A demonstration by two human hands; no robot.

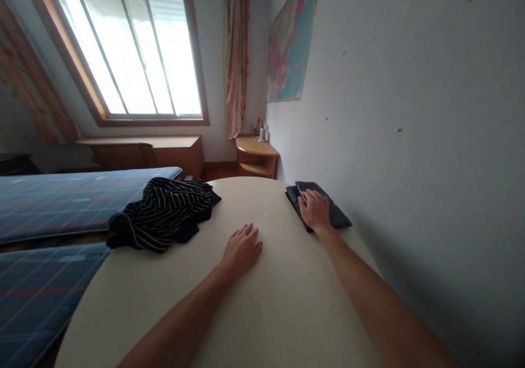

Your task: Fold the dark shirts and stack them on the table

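Right fingers (310, 195) are lying over the dark folded cloth (335, 214), right of centre in the frame; can't tell whether they're pinching a layer or just pressing. A thin pale strip (302, 193) is showing by them, too small to identify. Right hand (319, 215) is reaching forward, palm down. Left hand (238, 253), near frame centre, is released, fingers slightly spread, resting on the pale counter (279, 308), gripping nothing visible.

Judgement: good handling is pressing lightly and evenly, so layers aren't skewing; any grip is taking in all the layers, not just the top one. Left palm is well placed for steadying.

Cloth is lying flat near the wall (410, 204), so knuckles are needing clearance. Striped garment (176, 209) is lying crumpled at left of frame, well apart, beside the blue bed (74, 204).
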